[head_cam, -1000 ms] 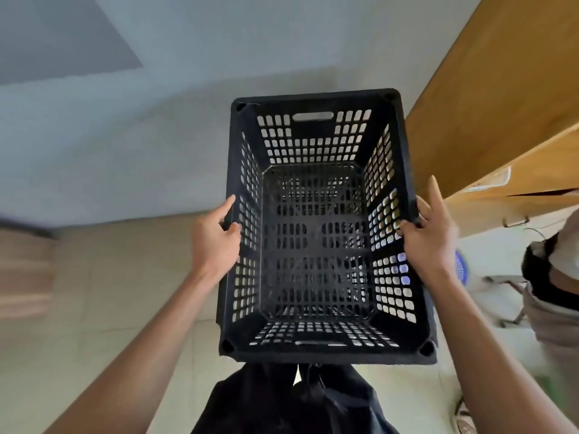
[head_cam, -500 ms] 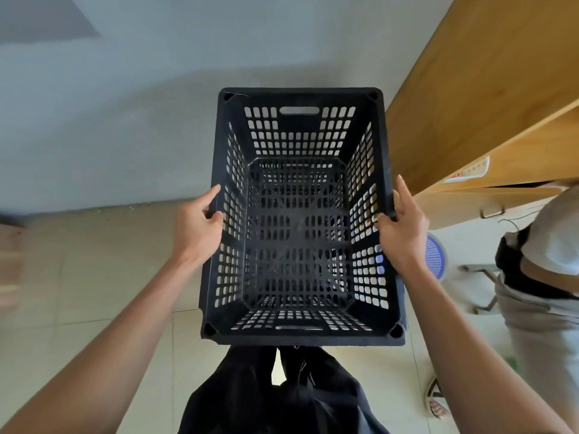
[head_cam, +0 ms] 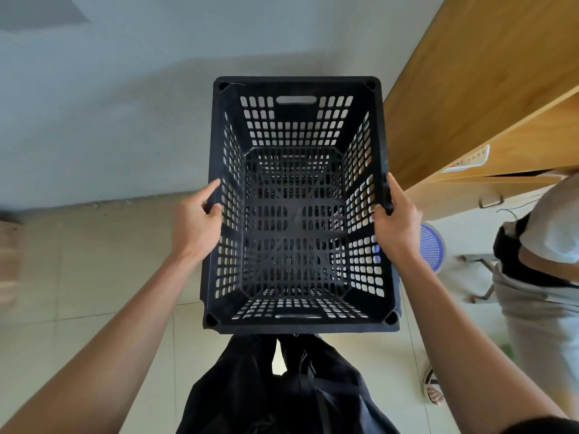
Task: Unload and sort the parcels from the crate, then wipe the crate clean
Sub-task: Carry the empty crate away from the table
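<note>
A black perforated plastic crate (head_cam: 296,89) is held in the air in front of me, its opening facing up; nothing lies inside it. My left hand (head_cam: 195,222) grips the left rim at mid-length, thumb inside the wall. My right hand (head_cam: 396,222) grips the right rim opposite it, thumb hooked over the edge. No parcels show in this view.
A wooden cabinet (head_cam: 482,89) with a drawer stands to the right. Another person (head_cam: 545,261) stands at the right edge beside a blue stool (head_cam: 432,242). A grey wall lies ahead and pale floor tiles (head_cam: 94,292) below. My dark trousers (head_cam: 275,389) show under the crate.
The view and crate have shifted slightly left and down relative to the cabinet; the person at the right has come further into view. Both hands keep their hold on the rims.
</note>
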